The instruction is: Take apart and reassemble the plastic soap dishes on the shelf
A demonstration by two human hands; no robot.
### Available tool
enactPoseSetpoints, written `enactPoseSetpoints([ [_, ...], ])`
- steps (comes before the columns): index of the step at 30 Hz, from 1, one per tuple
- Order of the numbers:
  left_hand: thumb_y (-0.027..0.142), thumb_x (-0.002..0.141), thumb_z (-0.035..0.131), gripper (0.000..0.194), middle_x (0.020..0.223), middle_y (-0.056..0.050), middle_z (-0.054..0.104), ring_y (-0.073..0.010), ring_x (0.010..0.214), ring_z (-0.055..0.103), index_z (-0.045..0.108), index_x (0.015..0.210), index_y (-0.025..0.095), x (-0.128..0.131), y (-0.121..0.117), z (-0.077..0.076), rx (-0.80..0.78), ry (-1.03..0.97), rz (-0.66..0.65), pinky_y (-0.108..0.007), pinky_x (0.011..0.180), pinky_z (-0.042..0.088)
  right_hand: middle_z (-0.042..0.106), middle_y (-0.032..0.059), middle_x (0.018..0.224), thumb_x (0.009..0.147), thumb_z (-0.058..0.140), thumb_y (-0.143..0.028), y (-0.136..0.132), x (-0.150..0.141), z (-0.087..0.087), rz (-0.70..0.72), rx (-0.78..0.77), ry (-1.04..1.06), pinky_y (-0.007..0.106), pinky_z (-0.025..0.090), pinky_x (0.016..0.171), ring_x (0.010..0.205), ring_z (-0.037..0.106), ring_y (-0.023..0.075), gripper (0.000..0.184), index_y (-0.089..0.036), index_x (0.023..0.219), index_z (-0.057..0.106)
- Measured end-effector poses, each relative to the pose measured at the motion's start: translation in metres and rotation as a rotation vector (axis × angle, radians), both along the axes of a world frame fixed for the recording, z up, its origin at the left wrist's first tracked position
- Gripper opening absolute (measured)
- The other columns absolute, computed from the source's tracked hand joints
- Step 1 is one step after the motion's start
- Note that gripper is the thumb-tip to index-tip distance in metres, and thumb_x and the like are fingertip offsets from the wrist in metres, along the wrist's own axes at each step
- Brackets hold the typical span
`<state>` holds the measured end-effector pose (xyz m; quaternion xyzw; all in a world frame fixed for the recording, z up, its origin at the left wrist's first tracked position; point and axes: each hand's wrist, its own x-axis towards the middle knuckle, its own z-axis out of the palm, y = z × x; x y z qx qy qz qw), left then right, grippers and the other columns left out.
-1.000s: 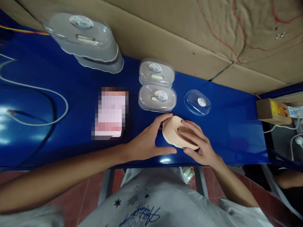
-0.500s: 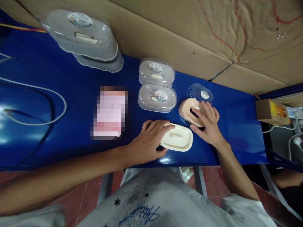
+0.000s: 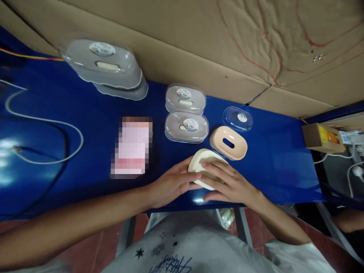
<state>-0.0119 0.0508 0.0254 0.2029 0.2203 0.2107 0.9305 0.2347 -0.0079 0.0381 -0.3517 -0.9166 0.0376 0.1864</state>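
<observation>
A cream oval plastic dish point(image 3: 196, 162) is between my two hands near the table's front edge, tilted a little. My left hand point(image 3: 176, 181) grips its left end, with the thumb across the near rim. Over its top and right side lies my right hand point(image 3: 227, 181), fingers spread and holding it; they hide much of the dish's middle. Just behind stands a peach oval tray point(image 3: 241, 148) with a slot in its floor, touched by neither hand. A clear oval lid point(image 3: 231, 118) with a round sticker rests behind the tray.
Two lidded oval boxes point(image 3: 186, 132) stand left of the tray. Larger stacked clear-lidded boxes point(image 3: 113, 72) are at the back left. A blurred-out phone-shaped object point(image 3: 132, 148) and a white cable point(image 3: 57, 122) lie on the blue table point(image 3: 273, 159). A cardboard box point(image 3: 313, 138) stands at the right.
My right hand has left the peach tray and moved left onto the cream dish. The dish has turned and tilted in my left hand. The camera view has shifted slightly.
</observation>
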Motion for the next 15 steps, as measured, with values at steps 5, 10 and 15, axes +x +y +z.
enactPoseSetpoints([
  [5,0.016,0.084,0.077,0.038,0.126,-0.010,0.081,-0.0304,0.129,0.070,0.076,0.122,0.017,0.002,0.006,-0.005,-0.090,0.151,0.149,-0.045,0.116,0.053,0.050,0.0155,0.168,0.107,0.051,-0.064,0.016,0.044,-0.008,-0.435,-0.108,0.030,0.067,0.047,0.122,0.156,0.048,0.0408,0.070,-0.031,0.168,0.039],
  [10,0.015,0.083,0.073,0.044,0.123,-0.009,0.081,-0.0274,0.119,0.074,0.074,0.127,0.018,0.002,0.009,-0.007,-0.114,0.188,0.163,-0.041,0.105,0.059,0.050,0.0130,0.169,0.101,0.069,-0.056,0.044,0.076,0.015,-0.465,-0.257,-0.094,0.067,0.048,0.122,0.155,0.049,0.0407,0.063,-0.034,0.157,0.051],
  [15,0.025,0.089,0.071,0.043,0.125,-0.008,0.079,-0.0248,0.109,0.074,0.071,0.132,0.020,0.002,0.011,-0.005,-0.121,0.138,0.191,-0.039,0.092,0.064,0.064,0.0102,0.155,0.098,0.076,-0.044,0.047,0.052,0.045,-0.184,-0.301,0.074,0.057,0.048,0.125,0.155,0.051,0.0351,0.061,-0.032,0.153,0.053],
])
